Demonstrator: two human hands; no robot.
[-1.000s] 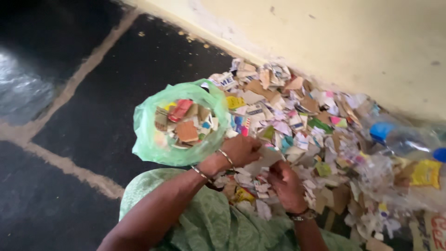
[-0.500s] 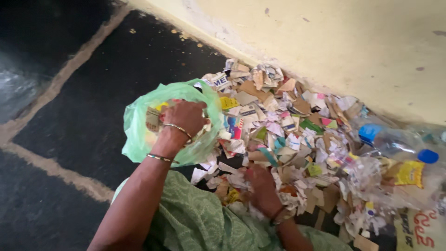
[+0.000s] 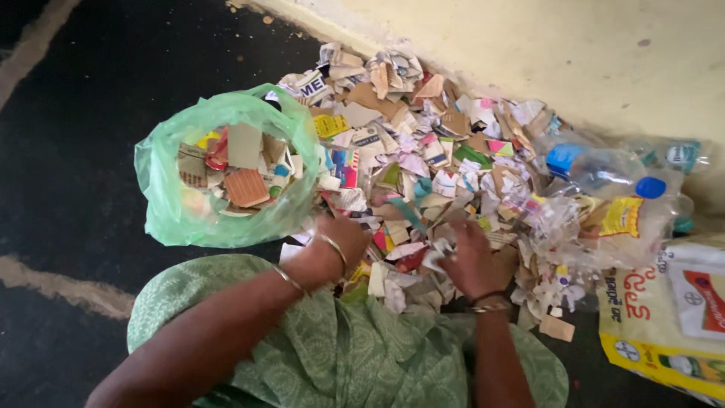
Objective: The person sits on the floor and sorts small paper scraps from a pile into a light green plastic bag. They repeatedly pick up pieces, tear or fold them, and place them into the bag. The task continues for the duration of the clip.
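The person wears a pale green garment [image 3: 355,355] with a fine printed pattern. Thin metal bangles [image 3: 332,249] ring the left wrist, and a dark band with a bangle [image 3: 489,302] circles the right wrist.

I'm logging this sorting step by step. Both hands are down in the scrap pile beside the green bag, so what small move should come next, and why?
Probably the left hand should close on a few scraps and lift them toward the open green plastic bag. It rests on the pile of torn paper and cardboard scraps right beside the bag's mouth, which already holds similar pieces; the right hand is also down in the pile.
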